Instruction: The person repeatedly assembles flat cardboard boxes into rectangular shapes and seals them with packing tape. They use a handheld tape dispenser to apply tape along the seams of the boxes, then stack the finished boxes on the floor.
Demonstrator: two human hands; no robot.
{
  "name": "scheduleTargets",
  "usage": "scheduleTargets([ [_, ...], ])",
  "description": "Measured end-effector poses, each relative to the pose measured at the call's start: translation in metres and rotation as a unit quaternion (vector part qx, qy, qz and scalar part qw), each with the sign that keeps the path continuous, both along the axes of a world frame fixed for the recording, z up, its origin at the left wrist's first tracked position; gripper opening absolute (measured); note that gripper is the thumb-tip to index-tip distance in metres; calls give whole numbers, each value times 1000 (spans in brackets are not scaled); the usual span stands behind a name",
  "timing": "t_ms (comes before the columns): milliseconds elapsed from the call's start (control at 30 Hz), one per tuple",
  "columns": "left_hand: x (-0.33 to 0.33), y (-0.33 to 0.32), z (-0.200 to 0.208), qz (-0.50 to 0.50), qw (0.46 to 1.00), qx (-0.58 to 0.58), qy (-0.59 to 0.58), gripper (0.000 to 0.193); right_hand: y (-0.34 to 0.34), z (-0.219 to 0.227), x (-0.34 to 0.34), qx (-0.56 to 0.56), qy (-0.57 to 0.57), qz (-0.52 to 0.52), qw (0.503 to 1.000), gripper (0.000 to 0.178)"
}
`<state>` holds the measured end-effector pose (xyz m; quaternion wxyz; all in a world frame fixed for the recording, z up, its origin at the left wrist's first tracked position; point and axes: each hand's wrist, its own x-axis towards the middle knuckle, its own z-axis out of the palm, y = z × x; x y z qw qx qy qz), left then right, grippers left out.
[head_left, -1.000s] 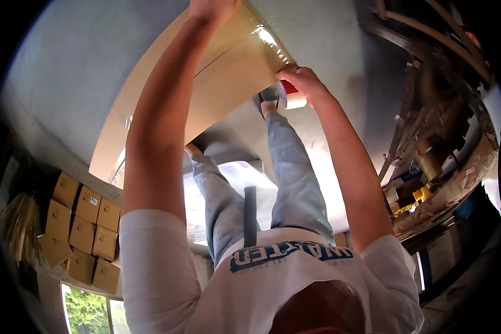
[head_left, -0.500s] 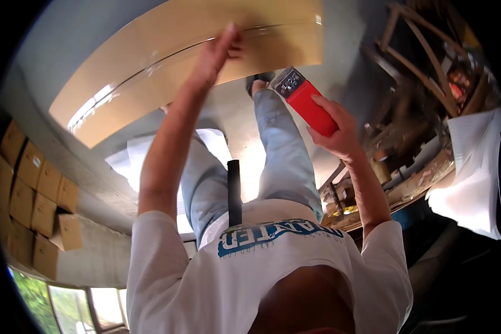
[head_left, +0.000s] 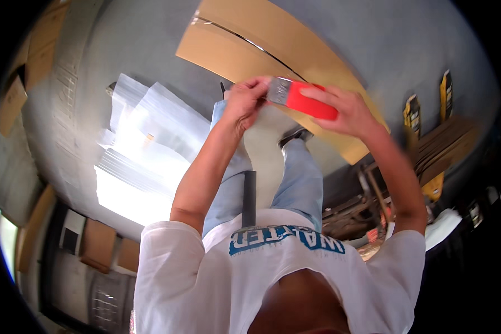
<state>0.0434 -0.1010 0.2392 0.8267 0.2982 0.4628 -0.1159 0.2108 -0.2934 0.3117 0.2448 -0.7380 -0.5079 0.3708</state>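
Observation:
My right hand (head_left: 345,111) is wrapped round a red tape dispenser (head_left: 312,102), with its shiny grey end turned toward my left hand (head_left: 246,100). The fingers of my left hand are closed together at that shiny end. What they pinch is too small and blurred to make out. Beyond both hands lies a large brown cardboard box (head_left: 300,36), with a dark seam running along it and a glossy strip at the seam's left end. Its near edge passes behind the dispenser and my right hand.
Translucent white plastic sheets (head_left: 156,119) lie on the floor to the left of my legs. Rusty metal framework (head_left: 348,217) stands at the right, with yellow-and-black objects (head_left: 412,114) farther off. Cardboard boxes (head_left: 97,245) are along the left side.
My left hand has come off the cardboard and met the shiny end of the dispenser. My right hand has turned the dispenser more level. The whole view has swung round.

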Motion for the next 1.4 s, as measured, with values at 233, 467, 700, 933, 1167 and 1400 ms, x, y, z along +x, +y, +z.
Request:
scheduleTargets([
  [233,-60,171,-48,285,891,326,135,20,203,-32,173,-44,-359,231,903,57],
  [467,-67,161,-134,352,861,265,252,22,358,-58,132,-304,-471,336,757,31],
  [700,-37,169,-172,320,895,14,311,38,320,-160,125,-357,-441,289,771,44],
  [933,3,182,-126,-86,691,657,288,49,321,-203,147,-457,-258,-28,851,53],
  [1167,86,231,-144,-368,890,266,44,66,394,-205,76,-450,-274,-93,845,60],
  [1400,19,220,-173,-381,726,570,56,70,383,-230,84,-453,-247,-100,851,49],
])
